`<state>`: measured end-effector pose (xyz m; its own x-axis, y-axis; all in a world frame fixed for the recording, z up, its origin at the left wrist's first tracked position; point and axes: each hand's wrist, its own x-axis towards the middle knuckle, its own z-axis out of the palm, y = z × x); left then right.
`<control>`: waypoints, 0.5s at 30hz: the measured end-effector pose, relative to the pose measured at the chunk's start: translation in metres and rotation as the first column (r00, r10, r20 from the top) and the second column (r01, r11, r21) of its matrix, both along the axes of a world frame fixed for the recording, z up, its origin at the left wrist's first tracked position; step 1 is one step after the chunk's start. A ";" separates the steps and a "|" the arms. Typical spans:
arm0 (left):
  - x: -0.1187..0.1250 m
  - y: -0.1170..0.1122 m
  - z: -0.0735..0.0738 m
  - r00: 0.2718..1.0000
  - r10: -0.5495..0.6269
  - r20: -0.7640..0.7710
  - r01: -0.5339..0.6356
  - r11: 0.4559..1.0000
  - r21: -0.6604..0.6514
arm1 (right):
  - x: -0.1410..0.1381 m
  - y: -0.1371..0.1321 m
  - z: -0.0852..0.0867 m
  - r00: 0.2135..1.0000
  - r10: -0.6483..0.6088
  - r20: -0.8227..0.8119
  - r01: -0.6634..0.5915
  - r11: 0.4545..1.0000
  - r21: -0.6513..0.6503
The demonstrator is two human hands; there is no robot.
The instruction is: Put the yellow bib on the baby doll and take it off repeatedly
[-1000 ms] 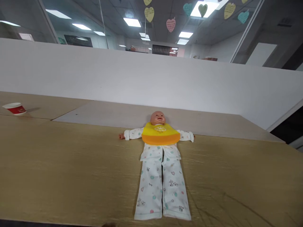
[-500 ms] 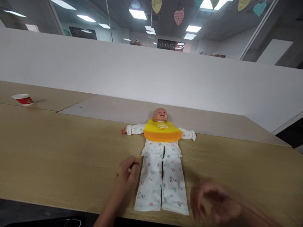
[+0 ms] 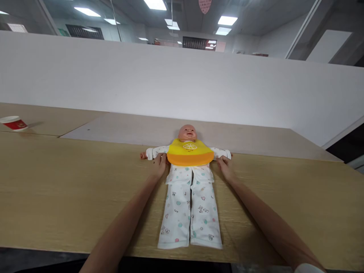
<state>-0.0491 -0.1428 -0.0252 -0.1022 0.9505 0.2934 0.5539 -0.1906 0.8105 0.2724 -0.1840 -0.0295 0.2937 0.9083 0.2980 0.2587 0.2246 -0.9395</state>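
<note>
A baby doll (image 3: 187,133) lies on its back with its arms spread to both sides. It wears a white printed top, whose left-hand sleeve (image 3: 151,153) and right-hand sleeve (image 3: 224,152) stretch outward. White printed pants (image 3: 176,212) lie flat below the top. Over its chest rests a yellow bib (image 3: 190,151) with an orange lower pocket. My left hand (image 3: 159,164) is at the left-hand sleeve beside the bib's edge, fingers drawn together. Opposite it, my right hand (image 3: 225,167) has its fingers closed at the right-hand sleeve's lower edge. What lies between the fingertips is too small to make out.
The doll lies on a wood-coloured table (image 3: 85,189). Behind it runs a grey panel (image 3: 127,127) up to a white wall (image 3: 170,87) with windows above. A red and white paper cup (image 3: 14,123) sits at the far left.
Both hands have moved forward from beside the pants to the sleeves next to the bib. My right hand has also come inward. The view has shifted slightly; doll and clothes look unchanged.
</note>
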 end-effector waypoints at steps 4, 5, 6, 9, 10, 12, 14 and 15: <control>-0.002 -0.009 -0.009 0.986 -0.107 -0.128 0.117 0.990 0.074 | -0.011 -0.006 -0.003 0.971 0.060 0.231 -0.068 0.997 0.026; -0.002 -0.013 -0.009 0.978 -0.131 -0.162 0.144 0.987 0.075 | -0.012 -0.007 -0.003 0.957 0.059 0.282 -0.068 0.997 0.021; -0.003 -0.018 -0.008 0.970 -0.147 -0.194 0.164 0.984 0.075 | -0.013 -0.008 -0.003 0.942 0.057 0.331 -0.065 0.998 0.013; -0.002 -0.028 -0.002 0.945 -0.178 -0.274 0.204 0.977 0.066 | -0.014 -0.010 -0.003 0.907 0.077 0.413 -0.074 0.997 -0.022; -0.002 -0.029 -0.001 0.938 -0.179 -0.296 0.206 0.976 0.064 | -0.013 -0.010 -0.003 0.902 0.095 0.421 -0.089 0.995 -0.036; -0.002 -0.029 0.001 0.929 -0.176 -0.325 0.208 0.976 0.065 | -0.014 -0.010 -0.003 0.891 0.142 0.432 -0.126 0.990 -0.067; -0.003 -0.027 0.000 0.931 -0.169 -0.324 0.204 0.976 0.076 | -0.014 -0.010 -0.003 0.865 0.186 0.466 -0.156 0.982 -0.103; -0.004 -0.026 -0.001 0.934 -0.166 -0.317 0.202 0.976 0.084 | -0.014 -0.010 -0.002 0.842 0.198 0.502 -0.159 0.980 -0.118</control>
<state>-0.0531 -0.1688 -0.0258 0.1832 0.9028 0.3890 0.7180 -0.3931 0.5743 0.2583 -0.1940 -0.0317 -0.0509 0.9541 0.2951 0.6658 0.2527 -0.7020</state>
